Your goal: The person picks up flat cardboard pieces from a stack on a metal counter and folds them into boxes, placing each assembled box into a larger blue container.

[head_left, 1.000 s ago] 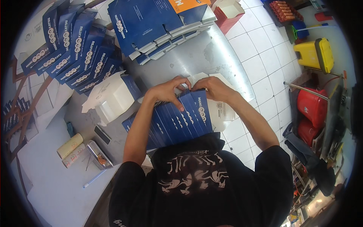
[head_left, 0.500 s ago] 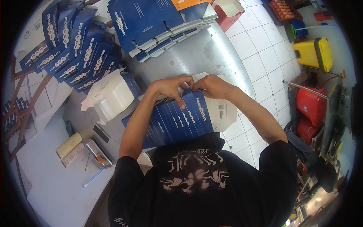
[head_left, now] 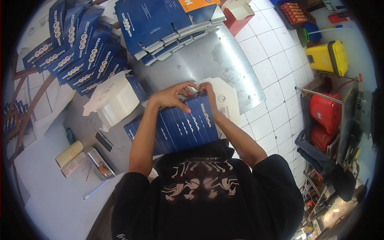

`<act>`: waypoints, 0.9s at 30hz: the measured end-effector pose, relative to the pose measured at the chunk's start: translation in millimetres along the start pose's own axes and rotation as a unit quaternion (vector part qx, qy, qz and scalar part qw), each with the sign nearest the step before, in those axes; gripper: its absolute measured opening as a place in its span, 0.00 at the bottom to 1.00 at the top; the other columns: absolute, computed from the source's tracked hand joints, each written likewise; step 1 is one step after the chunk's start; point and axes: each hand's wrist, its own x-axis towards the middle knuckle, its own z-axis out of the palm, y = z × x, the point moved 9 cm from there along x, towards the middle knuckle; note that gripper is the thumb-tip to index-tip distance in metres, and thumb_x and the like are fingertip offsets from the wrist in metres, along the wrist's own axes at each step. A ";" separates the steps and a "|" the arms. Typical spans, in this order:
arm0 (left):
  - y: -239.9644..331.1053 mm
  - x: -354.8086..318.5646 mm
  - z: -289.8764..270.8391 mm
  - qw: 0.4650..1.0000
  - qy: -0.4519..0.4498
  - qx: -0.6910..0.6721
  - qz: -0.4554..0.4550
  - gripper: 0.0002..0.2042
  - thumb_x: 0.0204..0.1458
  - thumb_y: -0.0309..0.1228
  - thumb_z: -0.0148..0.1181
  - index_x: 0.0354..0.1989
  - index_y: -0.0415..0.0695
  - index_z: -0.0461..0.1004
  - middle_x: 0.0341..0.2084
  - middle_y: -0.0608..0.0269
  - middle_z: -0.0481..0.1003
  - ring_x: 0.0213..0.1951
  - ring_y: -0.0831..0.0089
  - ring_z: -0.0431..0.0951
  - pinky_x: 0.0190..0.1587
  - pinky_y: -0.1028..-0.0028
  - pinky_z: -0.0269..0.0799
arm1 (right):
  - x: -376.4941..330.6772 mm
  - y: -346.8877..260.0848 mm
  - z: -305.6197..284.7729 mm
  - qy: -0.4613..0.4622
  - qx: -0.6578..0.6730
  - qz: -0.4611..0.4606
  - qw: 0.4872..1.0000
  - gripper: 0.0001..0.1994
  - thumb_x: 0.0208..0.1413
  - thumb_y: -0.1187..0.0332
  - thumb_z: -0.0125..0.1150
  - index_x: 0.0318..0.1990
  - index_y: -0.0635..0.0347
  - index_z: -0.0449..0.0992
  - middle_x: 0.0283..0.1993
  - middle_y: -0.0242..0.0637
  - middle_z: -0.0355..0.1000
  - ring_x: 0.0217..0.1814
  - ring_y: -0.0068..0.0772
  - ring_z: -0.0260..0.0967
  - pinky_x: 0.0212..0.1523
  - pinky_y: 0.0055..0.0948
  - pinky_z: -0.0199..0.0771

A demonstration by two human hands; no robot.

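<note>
A close-set row of blue food cartons (head_left: 188, 128) with white printed marks leans against the front of my black shirt. Over its far edge bends my left hand (head_left: 174, 97), thumb on the blue face and fingers curled at the white edge, gripping the carton. Just right of it, my right hand (head_left: 205, 93) is closed on the carton's upper corner; its fingertips are partly hidden. A white carton panel (head_left: 224, 98) spreads out to the right of that hand. Left of my left forearm lies an opened carton (head_left: 116, 98), white inside with a blue side.
Stacked blue cartons (head_left: 80, 44) fan out at the far left. Flat blue cartons (head_left: 152, 24) lie on the metal table (head_left: 180, 60). Nearer left are a phone (head_left: 104, 141), a tape roll (head_left: 69, 154), a metal case (head_left: 101, 163) and a pen (head_left: 95, 190). A yellow bin (head_left: 326, 58) stands right.
My right hand has drawn inward and slightly left at the carton corner, its forearm now closer to my body. More of the white panel shows. The view has shifted slightly.
</note>
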 end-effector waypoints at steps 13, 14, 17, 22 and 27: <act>-37.5 -34.4 -15.3 0.988 0.134 0.027 0.072 0.35 0.46 0.39 0.81 0.62 0.45 0.71 0.62 0.53 0.73 0.64 0.59 0.73 0.67 0.59 0.67 | 66.4 -32.2 -9.7 -0.021 -0.144 -0.068 0.987 0.23 0.42 0.92 0.47 0.48 0.65 0.71 0.43 0.44 0.72 0.49 0.40 0.74 0.53 0.36 0.75; -36.1 -45.1 -13.6 0.979 0.173 0.050 0.093 0.34 0.47 0.42 0.80 0.62 0.44 0.72 0.62 0.51 0.74 0.64 0.57 0.73 0.67 0.59 0.67 | 78.0 -98.6 3.2 -0.042 -0.141 -0.108 0.983 0.21 0.43 0.92 0.48 0.45 0.65 0.72 0.43 0.42 0.72 0.48 0.43 0.74 0.53 0.34 0.75; -18.1 -70.4 -5.1 0.928 0.302 0.158 0.154 0.33 0.47 0.47 0.78 0.59 0.42 0.75 0.59 0.47 0.76 0.62 0.51 0.75 0.66 0.59 0.69 | 70.9 -217.1 111.6 -0.303 -0.180 -0.261 0.899 0.20 0.45 0.87 0.59 0.46 0.59 0.78 0.50 0.40 0.75 0.55 0.42 0.73 0.57 0.36 0.74; -25.5 -73.2 -12.3 0.885 0.380 0.235 0.132 0.41 0.42 0.56 0.77 0.62 0.43 0.74 0.58 0.42 0.75 0.64 0.47 0.72 0.68 0.57 0.66 | 50.6 -200.8 243.9 -0.419 -0.472 -0.517 0.578 0.11 0.50 0.71 0.63 0.41 0.50 0.85 0.47 0.31 0.79 0.62 0.36 0.69 0.68 0.40 0.63; -68.3 -67.1 -24.5 0.864 0.453 0.194 0.103 0.43 0.41 0.57 0.78 0.64 0.48 0.74 0.62 0.44 0.73 0.66 0.49 0.70 0.68 0.56 0.65 | 32.4 -280.9 212.3 -0.466 -0.440 -0.521 0.563 0.05 0.52 0.66 0.65 0.35 0.50 0.85 0.42 0.29 0.78 0.58 0.33 0.71 0.72 0.43 0.60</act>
